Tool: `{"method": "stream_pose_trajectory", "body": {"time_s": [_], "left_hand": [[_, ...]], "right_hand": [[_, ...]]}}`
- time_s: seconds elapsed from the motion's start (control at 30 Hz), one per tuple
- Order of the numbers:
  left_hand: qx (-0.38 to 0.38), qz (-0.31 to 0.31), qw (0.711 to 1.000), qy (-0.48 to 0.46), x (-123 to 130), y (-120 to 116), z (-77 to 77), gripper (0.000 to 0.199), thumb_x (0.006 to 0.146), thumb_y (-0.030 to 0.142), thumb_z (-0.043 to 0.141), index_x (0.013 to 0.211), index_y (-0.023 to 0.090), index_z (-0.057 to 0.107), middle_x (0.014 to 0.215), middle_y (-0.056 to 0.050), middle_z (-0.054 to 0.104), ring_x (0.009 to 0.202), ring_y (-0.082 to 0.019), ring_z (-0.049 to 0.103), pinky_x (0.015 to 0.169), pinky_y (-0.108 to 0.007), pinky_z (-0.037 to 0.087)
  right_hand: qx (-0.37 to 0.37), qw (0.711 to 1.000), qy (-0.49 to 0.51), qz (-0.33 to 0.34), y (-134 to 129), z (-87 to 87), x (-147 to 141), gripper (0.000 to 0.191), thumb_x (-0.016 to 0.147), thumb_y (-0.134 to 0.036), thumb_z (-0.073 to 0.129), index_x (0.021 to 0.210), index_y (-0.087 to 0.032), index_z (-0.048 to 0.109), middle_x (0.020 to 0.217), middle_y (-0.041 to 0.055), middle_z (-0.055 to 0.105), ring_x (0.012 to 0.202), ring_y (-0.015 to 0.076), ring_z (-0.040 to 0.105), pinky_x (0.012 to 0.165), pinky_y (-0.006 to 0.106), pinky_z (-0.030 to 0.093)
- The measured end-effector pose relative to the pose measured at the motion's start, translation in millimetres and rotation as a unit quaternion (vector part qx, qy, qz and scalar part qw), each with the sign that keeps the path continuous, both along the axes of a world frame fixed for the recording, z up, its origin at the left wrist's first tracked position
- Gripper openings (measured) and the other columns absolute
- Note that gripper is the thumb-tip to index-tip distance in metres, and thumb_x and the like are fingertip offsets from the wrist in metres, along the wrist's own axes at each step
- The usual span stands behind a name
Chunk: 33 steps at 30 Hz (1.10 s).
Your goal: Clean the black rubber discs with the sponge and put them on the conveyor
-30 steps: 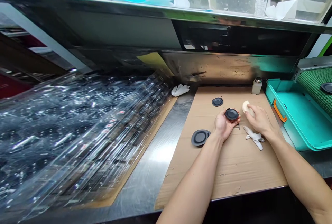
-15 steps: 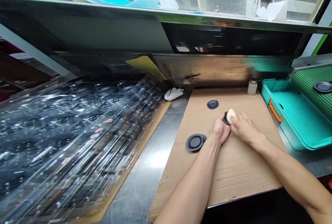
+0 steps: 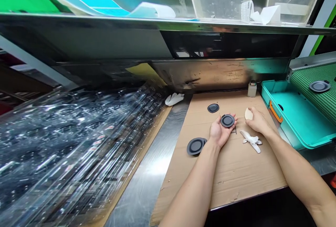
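Observation:
My left hand (image 3: 218, 133) is turned palm up and holds a black round plastic part (image 3: 227, 121) with a raised ring, lying across its fingers. A short distance to the right, my right hand (image 3: 258, 121) pinches a cream-coloured pad (image 3: 248, 114), like a sponge, apart from the part. Below that hand lies a crumpled white cloth or glove (image 3: 252, 140). Another black round part (image 3: 213, 108) rests behind my left hand. Nearer to me, a larger-looking black round part (image 3: 196, 146) lies beside my left wrist, partly overlapping another dark piece.
A cardboard sheet (image 3: 231, 181) covers the metal bench (image 3: 141, 176). Clear plastic trays (image 3: 86, 153) are piled at left. A small bottle (image 3: 252, 89) stands at the back, beside a teal bin (image 3: 296, 122) and a green conveyor belt (image 3: 312, 74) carrying a black part (image 3: 319, 86).
My right hand has moved right with the pad, away from the black part. The part in my left hand now faces up in full view, and the white cloth has come into sight.

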<state>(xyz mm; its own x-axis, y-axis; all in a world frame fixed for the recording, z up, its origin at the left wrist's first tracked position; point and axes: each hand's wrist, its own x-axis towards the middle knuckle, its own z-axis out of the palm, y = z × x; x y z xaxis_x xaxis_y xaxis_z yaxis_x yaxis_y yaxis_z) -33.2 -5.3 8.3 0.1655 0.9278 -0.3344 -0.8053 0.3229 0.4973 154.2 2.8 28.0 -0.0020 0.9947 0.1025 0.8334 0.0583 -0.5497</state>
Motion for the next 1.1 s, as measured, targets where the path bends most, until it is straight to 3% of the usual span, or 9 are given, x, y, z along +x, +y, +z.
{"method": "stream_pose_trajectory", "body": {"time_s": [0.17,0.37,0.5,0.63,0.7,0.83,0.93,1.1], "left_hand": [[-0.006,0.032,0.999,0.012,6,2,-4.0,0.036,0.105,0.031,0.034,0.11,0.012,0.064,0.104,-0.016,0.073,0.096,-0.024,0.073,0.086,-0.04,0.06],[0.011,-0.001,1.0,0.022,12,-2,-3.0,0.037,0.105,0.029,0.036,0.1,0.012,0.068,0.101,-0.015,0.074,0.1,-0.023,0.071,0.095,-0.041,0.057],[0.015,0.012,0.999,0.029,12,-3,-3.7,0.037,0.105,0.026,0.036,0.095,0.012,0.068,0.1,-0.012,0.074,0.097,-0.021,0.071,0.095,-0.04,0.058],[0.011,-0.007,0.999,0.036,13,-1,-6.2,0.038,0.106,0.029,0.036,0.094,0.01,0.068,0.099,-0.014,0.073,0.097,-0.022,0.072,0.092,-0.038,0.059],[0.011,-0.009,0.999,0.037,13,-1,-6.7,0.037,0.106,0.028,0.035,0.097,0.01,0.067,0.104,-0.016,0.073,0.1,-0.023,0.072,0.091,-0.039,0.06],[-0.015,-0.008,1.0,0.017,7,0,-3.2,0.036,0.105,0.032,0.033,0.103,0.012,0.063,0.119,-0.021,0.07,0.108,-0.027,0.071,0.084,-0.04,0.062],[-0.038,0.0,0.999,-0.036,1,0,2.0,0.037,0.104,0.033,0.029,0.106,0.014,0.061,0.121,-0.022,0.068,0.111,-0.03,0.07,0.082,-0.044,0.063],[-0.053,0.011,0.994,-0.096,-3,-1,9.4,0.035,0.102,0.025,0.03,0.112,0.014,0.062,0.106,-0.018,0.069,0.105,-0.028,0.072,0.082,-0.047,0.065]], "right_hand": [[0.059,0.982,0.158,0.081,-4,-2.9,-14,0.03,0.095,-0.031,0.054,0.119,-0.022,0.069,0.114,0.004,0.075,0.103,0.0184,0.068,0.09,0.027,0.05],[0.021,0.968,0.137,0.208,-9,-11.6,-31,0.025,0.094,-0.029,0.059,0.112,-0.024,0.075,0.109,0.001,0.077,0.099,0.0165,0.07,0.089,0.025,0.05],[0.047,0.985,0.095,0.134,-5,-7.9,-22,0.029,0.097,-0.03,0.055,0.119,-0.023,0.073,0.11,0.0033,0.077,0.101,0.0182,0.07,0.09,0.026,0.05],[0.039,0.972,0.096,0.21,-10,-5.1,-25,0.027,0.097,-0.029,0.056,0.117,-0.026,0.074,0.113,0.0009,0.076,0.102,0.0168,0.07,0.089,0.023,0.049],[0.044,0.984,0.055,0.162,-10,-4.6,-26,0.03,0.099,-0.032,0.053,0.122,-0.028,0.071,0.113,0.002,0.076,0.102,0.0187,0.07,0.087,0.025,0.049],[0.036,0.996,-0.081,-0.006,-5,-3.7,-15,0.034,0.103,-0.036,0.043,0.125,-0.029,0.068,0.105,0.0072,0.077,0.095,0.0238,0.07,0.08,0.03,0.046],[0.025,0.991,-0.127,-0.035,-1,-5.5,-1,0.033,0.103,-0.033,0.04,0.12,-0.028,0.068,0.11,0.0079,0.075,0.097,0.0232,0.068,0.079,0.03,0.043],[0.06,0.984,-0.163,-0.029,4,-13.9,6,0.033,0.103,-0.029,0.039,0.116,-0.023,0.068,0.114,0.0108,0.069,0.108,0.0249,0.06,0.087,0.031,0.042]]}}
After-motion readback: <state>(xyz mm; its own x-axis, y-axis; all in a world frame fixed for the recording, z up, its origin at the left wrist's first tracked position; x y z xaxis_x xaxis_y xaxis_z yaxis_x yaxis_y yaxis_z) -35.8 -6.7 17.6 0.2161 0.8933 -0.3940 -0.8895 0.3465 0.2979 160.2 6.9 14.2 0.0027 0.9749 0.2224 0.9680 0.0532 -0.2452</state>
